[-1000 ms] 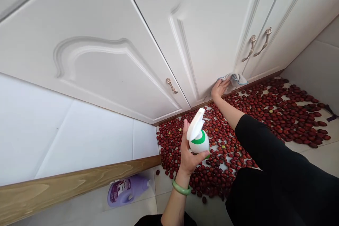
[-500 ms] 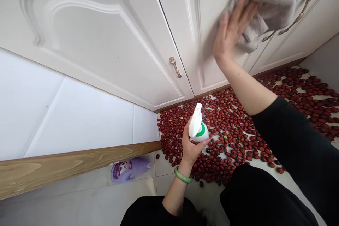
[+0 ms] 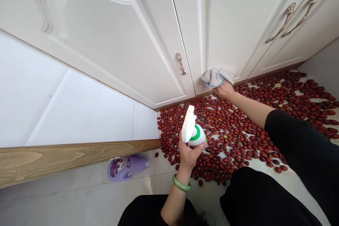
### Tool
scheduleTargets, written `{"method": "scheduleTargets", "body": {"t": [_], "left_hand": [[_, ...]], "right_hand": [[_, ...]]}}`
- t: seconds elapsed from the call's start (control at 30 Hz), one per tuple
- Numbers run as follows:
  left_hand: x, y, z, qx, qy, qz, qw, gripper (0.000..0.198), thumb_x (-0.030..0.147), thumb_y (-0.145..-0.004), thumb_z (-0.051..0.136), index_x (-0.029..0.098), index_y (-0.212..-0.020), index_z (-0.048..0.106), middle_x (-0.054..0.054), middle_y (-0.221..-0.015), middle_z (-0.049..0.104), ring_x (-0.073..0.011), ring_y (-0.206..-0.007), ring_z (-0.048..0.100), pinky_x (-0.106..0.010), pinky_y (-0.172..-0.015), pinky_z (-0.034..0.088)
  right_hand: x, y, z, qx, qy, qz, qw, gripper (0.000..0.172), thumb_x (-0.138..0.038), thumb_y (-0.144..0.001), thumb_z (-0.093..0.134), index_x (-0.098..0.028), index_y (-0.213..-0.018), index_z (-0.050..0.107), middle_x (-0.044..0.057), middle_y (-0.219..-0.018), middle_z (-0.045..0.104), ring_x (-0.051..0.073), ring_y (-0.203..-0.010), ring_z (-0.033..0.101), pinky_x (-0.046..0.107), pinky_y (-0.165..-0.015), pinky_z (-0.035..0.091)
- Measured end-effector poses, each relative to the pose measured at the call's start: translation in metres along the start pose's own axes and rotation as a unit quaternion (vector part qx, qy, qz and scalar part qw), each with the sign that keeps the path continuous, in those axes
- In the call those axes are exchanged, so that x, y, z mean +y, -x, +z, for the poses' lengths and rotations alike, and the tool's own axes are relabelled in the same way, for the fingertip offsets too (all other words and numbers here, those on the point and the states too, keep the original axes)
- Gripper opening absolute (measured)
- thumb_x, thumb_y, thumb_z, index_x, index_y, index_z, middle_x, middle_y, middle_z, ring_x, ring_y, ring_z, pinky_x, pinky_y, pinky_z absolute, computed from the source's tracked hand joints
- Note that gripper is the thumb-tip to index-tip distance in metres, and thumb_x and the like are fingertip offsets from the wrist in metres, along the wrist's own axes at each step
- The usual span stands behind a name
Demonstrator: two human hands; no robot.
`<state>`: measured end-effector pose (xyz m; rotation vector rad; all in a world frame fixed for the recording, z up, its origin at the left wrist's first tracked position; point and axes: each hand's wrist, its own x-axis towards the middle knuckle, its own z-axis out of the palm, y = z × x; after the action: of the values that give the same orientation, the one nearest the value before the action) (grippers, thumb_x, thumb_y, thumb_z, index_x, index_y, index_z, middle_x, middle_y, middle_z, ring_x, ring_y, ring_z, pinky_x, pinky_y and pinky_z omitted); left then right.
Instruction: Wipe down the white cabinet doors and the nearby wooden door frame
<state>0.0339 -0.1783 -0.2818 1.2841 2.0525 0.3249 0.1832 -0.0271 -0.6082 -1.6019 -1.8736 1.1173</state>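
Nearest: black-clad knee (image 3: 254,197) at btm of view, black sleeve (image 3: 299,144) on R arm, pushed up so the forearm's bare. L wrist has a green bangle (image 3: 181,185) around it.

L hand (image 3: 188,155) holds a white trigger spray bottle (image 3: 197,137) w/ green band, out over the floor (image 3: 127,201). Thumb lies along the bottle's near R side; other L fingers curl round its L side, mostly hidden behind it. Grip's closed on the bottle body; trigger head's upper end points twd the cabinet.

Off to L, purple jug (image 3: 135,166) w/ dark label, just beside a wooden beam (image 3: 79,155); can't tell if jug's upright or on its side. White panel (image 3: 100,113) beyond the beam.

Red jujubes (image 3: 219,162) spread across the floor beyond & around the spray bottle, a few yellowish-green ones among them, up to the brown base strip (image 3: 174,103).

R hand (image 3: 225,90) is farther out, on a grey cloth (image 3: 213,77) w/ blue edging, against btm of the R cabinet door (image 3: 233,24), just above the strip. R fingers are hidden by the cloth; can't tell if spread or pressed together.

L cabinet door (image 3: 106,31) has an arched raised moulding & ornate handle (image 3: 181,64). Two similar pulls (image 3: 281,24) sit side by side, far R.
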Motion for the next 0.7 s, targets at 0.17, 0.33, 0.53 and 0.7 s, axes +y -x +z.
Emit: {"method": "scheduleTargets", "body": {"t": [0.17,0.33,0.53,0.7], "left_hand": [[0.003,-0.006,0.005,0.006,-0.005,0.003,1.000,0.089,0.061,-0.069,0.105,0.019,-0.139,0.070,-0.016,-0.126,0.083,-0.0312,-0.112,0.084,-0.041,-0.099,0.071],[0.007,-0.012,0.011,0.005,0.001,0.003,1.000,0.088,0.063,-0.071,0.104,0.018,-0.138,0.071,-0.017,-0.129,0.083,-0.0314,-0.113,0.084,-0.042,-0.102,0.071],[0.006,-0.011,0.010,0.011,0.002,0.003,1.000,0.088,0.065,-0.072,0.104,0.019,-0.139,0.070,-0.017,-0.127,0.084,-0.0320,-0.112,0.085,-0.044,-0.105,0.071],[0.004,-0.011,0.008,0.017,-0.025,-0.016,0.999,0.092,0.067,-0.071,0.103,0.017,-0.142,0.072,-0.018,-0.127,0.083,-0.0377,-0.127,0.082,-0.047,-0.113,0.068]], "right_hand": [[0.014,-0.063,-0.116,0.113,0.016,0.050,0.992,0.078,-0.052,-0.124,0.033,0.010,-0.163,0.060,0.036,-0.156,0.065,0.051,-0.155,0.055,0.073,-0.132,0.042],[-0.018,-0.107,-0.140,0.303,-0.031,0.062,0.950,0.082,-0.059,-0.125,0.022,-0.009,-0.189,0.032,0.020,-0.188,0.036,0.049,-0.178,0.025,0.073,-0.146,0.007],[-0.048,-0.058,0.012,0.088,-0.148,0.145,0.974,0.068,-0.040,-0.122,0.031,-0.006,-0.177,0.053,0.024,-0.178,0.053,0.045,-0.174,0.037,0.071,-0.147,0.018],[-0.046,-0.010,0.097,-0.005,-0.180,0.120,0.976,0.063,-0.028,-0.116,0.042,-0.009,-0.174,0.058,0.023,-0.176,0.057,0.042,-0.177,0.030,0.068,-0.148,0.020]]}}
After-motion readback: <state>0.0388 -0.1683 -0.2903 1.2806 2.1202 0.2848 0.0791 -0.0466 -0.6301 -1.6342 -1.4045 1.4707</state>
